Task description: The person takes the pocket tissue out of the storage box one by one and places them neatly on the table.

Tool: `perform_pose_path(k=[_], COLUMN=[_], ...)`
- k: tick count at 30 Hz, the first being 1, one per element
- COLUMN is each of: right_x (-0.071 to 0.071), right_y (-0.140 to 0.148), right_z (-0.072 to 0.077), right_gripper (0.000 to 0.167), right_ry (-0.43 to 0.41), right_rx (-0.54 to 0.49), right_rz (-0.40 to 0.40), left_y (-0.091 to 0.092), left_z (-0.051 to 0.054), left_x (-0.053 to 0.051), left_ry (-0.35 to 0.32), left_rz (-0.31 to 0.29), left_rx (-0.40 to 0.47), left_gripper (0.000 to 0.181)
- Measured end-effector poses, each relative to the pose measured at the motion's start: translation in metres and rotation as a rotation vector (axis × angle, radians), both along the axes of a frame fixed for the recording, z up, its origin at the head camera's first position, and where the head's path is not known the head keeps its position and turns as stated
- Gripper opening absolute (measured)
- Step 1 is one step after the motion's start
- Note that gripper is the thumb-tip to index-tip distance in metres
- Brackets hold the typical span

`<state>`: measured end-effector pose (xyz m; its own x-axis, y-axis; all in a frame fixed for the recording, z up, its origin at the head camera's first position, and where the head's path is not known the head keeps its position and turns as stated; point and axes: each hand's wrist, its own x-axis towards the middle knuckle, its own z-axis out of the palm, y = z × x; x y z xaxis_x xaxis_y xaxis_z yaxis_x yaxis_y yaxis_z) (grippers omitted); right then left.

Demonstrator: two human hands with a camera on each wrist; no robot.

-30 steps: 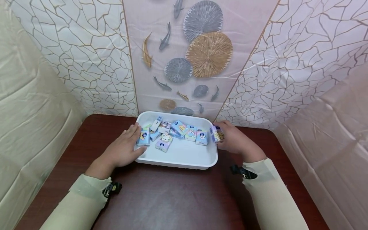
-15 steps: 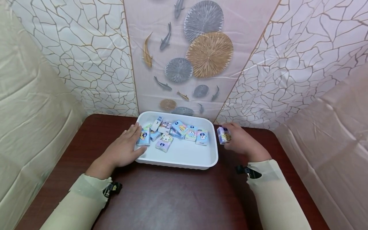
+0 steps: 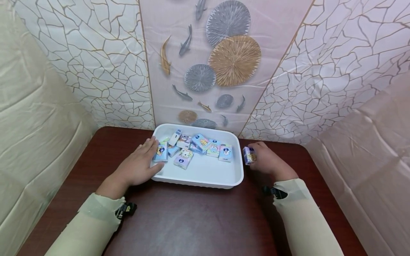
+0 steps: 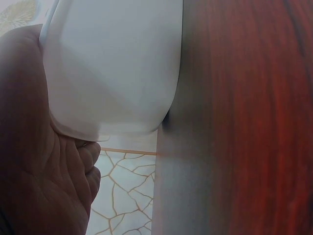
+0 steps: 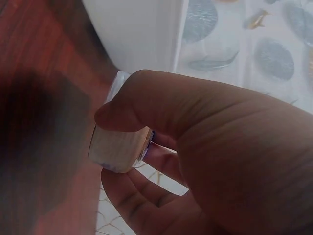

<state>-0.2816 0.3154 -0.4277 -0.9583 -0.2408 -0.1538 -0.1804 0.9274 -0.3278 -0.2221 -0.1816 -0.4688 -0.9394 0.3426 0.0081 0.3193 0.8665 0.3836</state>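
A white tray (image 3: 195,182) holds several small cartoon-printed packs, mostly along its back and left side. My left hand (image 3: 134,166) rests on the tray's left rim with its fingers fairly straight, beside a blue pack (image 3: 161,152). In the left wrist view the palm (image 4: 39,161) lies against the tray's outer wall (image 4: 117,68). Just outside the right rim, my right hand (image 3: 267,160) pinches a purple pack (image 3: 247,155) between thumb and fingers. The right wrist view shows that pack (image 5: 115,147) in the right hand (image 5: 210,142), close to the table.
The dark red table (image 3: 192,220) carries the tray near its back edge. A patterned cloth (image 3: 198,103) hangs right behind the tray, and plain beige cloth (image 3: 368,142) stands at the right side, with more at the left.
My right hand has carried the purple pack from over the tray's right rim outward to the right, then lower beside the tray. The left hand has stayed at the rim.
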Motion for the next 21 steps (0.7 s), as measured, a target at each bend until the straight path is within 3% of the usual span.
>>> perform_pose_path(k=[21], right_x=[-0.009], right_y=[-0.001], right_z=[-0.021], right_gripper=[0.085], right_ry=[-0.057], right_rx=[0.011], right_rz=[-0.021], left_y=[-0.002], left_z=[-0.005], left_x=[-0.003], left_ry=[-0.004], left_rz=[0.001], left_rx=[-0.001], left_gripper=[0.097])
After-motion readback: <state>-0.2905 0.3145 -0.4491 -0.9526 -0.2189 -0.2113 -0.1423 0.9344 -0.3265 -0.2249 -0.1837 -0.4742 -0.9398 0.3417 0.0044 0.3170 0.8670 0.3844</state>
